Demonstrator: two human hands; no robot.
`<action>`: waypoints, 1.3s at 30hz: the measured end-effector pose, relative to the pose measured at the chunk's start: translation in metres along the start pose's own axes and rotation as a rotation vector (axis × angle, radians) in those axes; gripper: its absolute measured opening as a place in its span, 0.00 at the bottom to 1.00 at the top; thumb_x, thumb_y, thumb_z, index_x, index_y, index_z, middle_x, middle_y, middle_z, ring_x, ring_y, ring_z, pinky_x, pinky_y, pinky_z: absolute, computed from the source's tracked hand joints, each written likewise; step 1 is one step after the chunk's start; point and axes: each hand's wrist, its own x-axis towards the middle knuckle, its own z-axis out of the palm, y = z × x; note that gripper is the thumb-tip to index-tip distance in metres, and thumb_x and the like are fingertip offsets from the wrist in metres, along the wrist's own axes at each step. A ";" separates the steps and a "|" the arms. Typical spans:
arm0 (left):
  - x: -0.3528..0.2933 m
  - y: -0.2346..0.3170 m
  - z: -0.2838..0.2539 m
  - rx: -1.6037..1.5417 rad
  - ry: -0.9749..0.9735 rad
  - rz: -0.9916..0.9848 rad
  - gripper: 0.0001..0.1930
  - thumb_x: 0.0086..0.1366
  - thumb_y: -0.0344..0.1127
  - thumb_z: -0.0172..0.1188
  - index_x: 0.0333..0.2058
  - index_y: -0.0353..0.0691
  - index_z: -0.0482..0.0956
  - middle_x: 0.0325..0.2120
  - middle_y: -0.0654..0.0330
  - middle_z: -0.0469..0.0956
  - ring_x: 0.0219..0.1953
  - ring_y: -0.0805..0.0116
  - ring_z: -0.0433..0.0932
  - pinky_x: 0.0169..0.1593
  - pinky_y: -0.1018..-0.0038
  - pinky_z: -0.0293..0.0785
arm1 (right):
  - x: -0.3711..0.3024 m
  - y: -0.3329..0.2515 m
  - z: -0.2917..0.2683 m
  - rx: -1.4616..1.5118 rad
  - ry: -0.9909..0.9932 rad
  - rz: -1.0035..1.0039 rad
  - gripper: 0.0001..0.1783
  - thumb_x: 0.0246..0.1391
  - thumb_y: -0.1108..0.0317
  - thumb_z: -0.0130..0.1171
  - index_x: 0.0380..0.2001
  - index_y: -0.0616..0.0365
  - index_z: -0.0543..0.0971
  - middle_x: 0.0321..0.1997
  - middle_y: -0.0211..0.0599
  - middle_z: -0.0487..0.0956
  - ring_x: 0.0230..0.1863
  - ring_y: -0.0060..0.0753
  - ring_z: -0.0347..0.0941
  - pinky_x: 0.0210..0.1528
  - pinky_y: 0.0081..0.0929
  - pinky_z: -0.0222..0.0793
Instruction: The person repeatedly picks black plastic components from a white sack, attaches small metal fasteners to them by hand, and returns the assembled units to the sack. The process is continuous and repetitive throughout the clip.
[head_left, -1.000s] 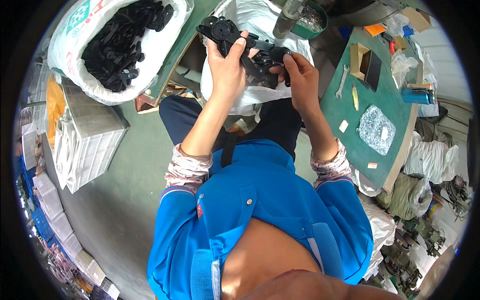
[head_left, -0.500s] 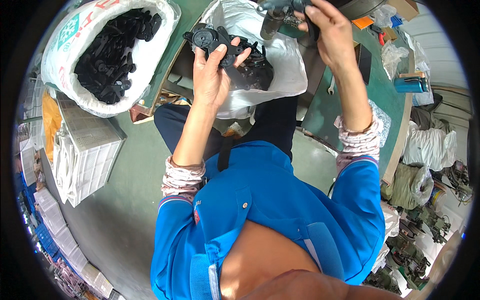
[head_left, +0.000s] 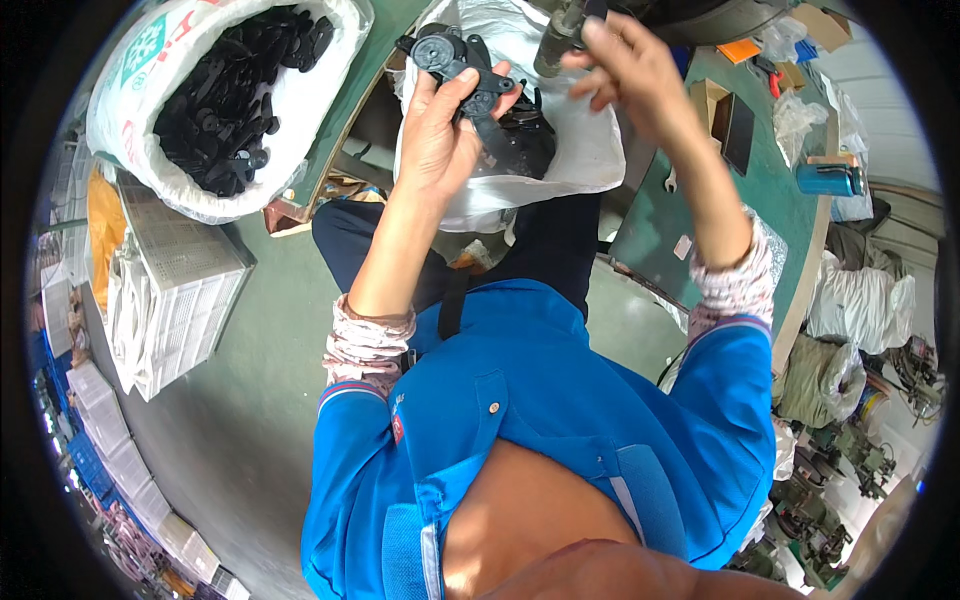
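Observation:
My left hand [head_left: 437,150] is closed around several black plastic parts [head_left: 440,55] with round discs and flat arms. It holds them over a white bag [head_left: 590,155] that has more dark parts inside. My right hand [head_left: 640,75] is slightly blurred, its fingers apart and nothing visible between them. Just beyond its fingertips are a black handle end [head_left: 596,10] and a dark metal cylinder [head_left: 553,48], cut off by the upper edge. Whether the fingers touch the handle I cannot tell.
A large white sack [head_left: 115,120] full of black parts stands at the left, above white perforated crates [head_left: 195,310]. On the green bench [head_left: 640,235] at the right lie a wrench [head_left: 671,180], a dark open box [head_left: 737,130], plastic bags and a blue cylindrical container [head_left: 828,179].
My right hand has come slightly down and left, off the black handle it was at. The left hand, still holding its parts, has shifted a little to the right.

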 end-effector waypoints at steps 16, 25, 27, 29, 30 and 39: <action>-0.010 -0.009 -0.002 0.179 -0.006 -0.186 0.18 0.62 0.20 0.58 0.50 0.39 0.71 0.43 0.53 0.78 0.49 0.56 0.78 0.50 0.50 0.80 | -0.094 0.045 0.042 -0.262 -0.006 -0.163 0.21 0.59 0.77 0.53 0.56 0.61 0.71 0.37 0.41 0.81 0.37 0.29 0.79 0.38 0.22 0.72; -0.022 -0.012 0.014 0.395 -0.084 -0.187 0.21 0.58 0.19 0.62 0.50 0.39 0.70 0.41 0.56 0.78 0.43 0.63 0.80 0.41 0.61 0.85 | -0.038 0.020 0.032 -0.672 0.131 -0.503 0.16 0.59 0.68 0.59 0.50 0.59 0.79 0.30 0.30 0.73 0.32 0.20 0.66 0.36 0.18 0.62; -0.021 -0.011 0.014 0.417 -0.087 -0.184 0.21 0.58 0.20 0.62 0.50 0.39 0.70 0.40 0.56 0.78 0.43 0.63 0.80 0.41 0.61 0.85 | -0.038 0.026 0.032 -0.568 0.147 -0.524 0.15 0.58 0.68 0.61 0.48 0.60 0.80 0.31 0.30 0.77 0.33 0.20 0.69 0.37 0.17 0.65; -0.023 -0.012 0.014 0.402 -0.067 -0.200 0.20 0.59 0.21 0.62 0.50 0.39 0.71 0.40 0.57 0.78 0.44 0.64 0.80 0.42 0.61 0.85 | -0.034 0.039 0.024 -0.429 0.144 -0.488 0.15 0.57 0.69 0.62 0.48 0.61 0.80 0.35 0.30 0.82 0.34 0.21 0.76 0.39 0.17 0.69; -0.023 -0.012 0.012 0.368 -0.057 -0.190 0.20 0.60 0.22 0.62 0.50 0.39 0.70 0.40 0.57 0.78 0.45 0.64 0.79 0.43 0.60 0.85 | -0.033 0.040 0.017 -0.318 0.118 -0.401 0.15 0.57 0.68 0.62 0.48 0.60 0.80 0.35 0.30 0.82 0.34 0.21 0.77 0.39 0.17 0.70; -0.020 -0.004 0.010 0.295 -0.071 -0.181 0.18 0.65 0.32 0.58 0.53 0.40 0.69 0.42 0.57 0.78 0.47 0.62 0.79 0.41 0.61 0.82 | 0.028 -0.056 -0.006 0.081 0.144 -0.168 0.14 0.61 0.71 0.53 0.47 0.67 0.74 0.30 0.38 0.80 0.20 0.22 0.76 0.18 0.14 0.67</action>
